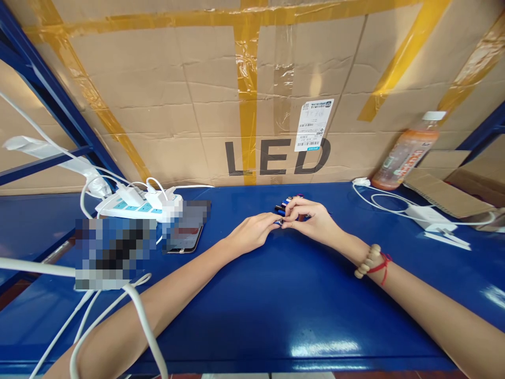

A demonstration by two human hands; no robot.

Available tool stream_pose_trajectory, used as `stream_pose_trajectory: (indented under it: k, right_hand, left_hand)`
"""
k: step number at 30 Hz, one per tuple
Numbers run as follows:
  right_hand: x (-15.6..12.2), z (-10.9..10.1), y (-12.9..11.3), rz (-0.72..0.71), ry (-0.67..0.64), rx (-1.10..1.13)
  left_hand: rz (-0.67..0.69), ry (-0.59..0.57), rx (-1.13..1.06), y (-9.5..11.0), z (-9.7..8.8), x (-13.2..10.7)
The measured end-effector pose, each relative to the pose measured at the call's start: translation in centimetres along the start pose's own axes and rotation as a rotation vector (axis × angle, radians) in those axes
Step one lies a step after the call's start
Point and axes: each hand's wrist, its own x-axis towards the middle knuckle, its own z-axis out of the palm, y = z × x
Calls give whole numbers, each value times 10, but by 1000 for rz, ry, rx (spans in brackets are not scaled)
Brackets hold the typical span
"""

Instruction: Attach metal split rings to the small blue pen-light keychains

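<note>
My left hand [252, 231] and my right hand [311, 218] meet over the blue table [276, 295], fingertips together. Both pinch a small dark object with a metal end [279, 222] between them; it is too small to name. Just behind the fingers lies a little heap of several similar small dark and blue pieces [287, 203]. My right wrist wears a bead bracelet with a red thread [371, 260].
A white power strip [138, 205] with plugs and white cables stands at the left, beside a phone [185, 239]. An orange drink bottle [406, 152] leans at the back right near a white charger [426, 216]. A large cardboard box marked LED [276, 95] forms the back wall.
</note>
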Motion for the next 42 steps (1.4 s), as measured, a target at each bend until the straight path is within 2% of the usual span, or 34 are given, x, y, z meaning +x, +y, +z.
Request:
stream_pose_trajectory:
  k: [7, 18, 31, 36, 42]
  right_hand:
    - [-2, 6, -1, 38, 16, -11]
    - [-2, 11, -3, 129, 43, 18]
    - [1, 9, -1, 189, 64, 35]
    - [3, 5, -1, 238, 27, 94]
    - [3, 4, 4, 408, -62, 295]
  left_hand:
    - [82, 108, 19, -4, 1, -1]
    - [96, 141, 53, -6, 2, -1]
    - [-94, 26, 37, 1, 0, 4]
    - [-110, 11, -18, 6, -4, 5]
    - [-42, 10, -69, 8, -6, 4]
